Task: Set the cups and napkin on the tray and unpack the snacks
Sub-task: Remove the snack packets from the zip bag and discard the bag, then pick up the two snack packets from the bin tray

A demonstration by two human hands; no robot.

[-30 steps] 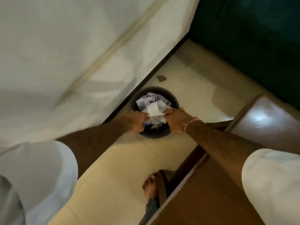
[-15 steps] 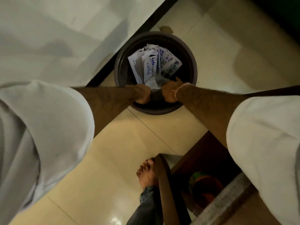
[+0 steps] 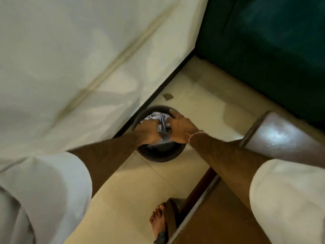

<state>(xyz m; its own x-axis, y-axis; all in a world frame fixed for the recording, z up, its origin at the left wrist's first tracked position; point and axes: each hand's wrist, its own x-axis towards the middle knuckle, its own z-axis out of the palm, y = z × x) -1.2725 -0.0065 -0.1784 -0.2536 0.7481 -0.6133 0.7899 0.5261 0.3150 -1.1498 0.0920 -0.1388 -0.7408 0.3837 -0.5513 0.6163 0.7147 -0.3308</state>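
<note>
Snack wrappers (image 3: 159,118) sit crumpled in the round bin (image 3: 158,155) on the floor, left hand (image 3: 148,132) and right hand (image 3: 179,128) each with grip clamped on them, apparently binning packaging; next, let go and return to the counter.

White wall (image 3: 70,50) with black skirting, glossy cream tiled floor (image 3: 133,187), dark green sofa (image 3: 272,50), brown wooden table (image 3: 219,217).

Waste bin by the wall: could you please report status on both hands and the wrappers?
Left hand and right hand both over the bin, closed on crumpled wrappers. More paper in the bin. Nothing in the way.
</note>
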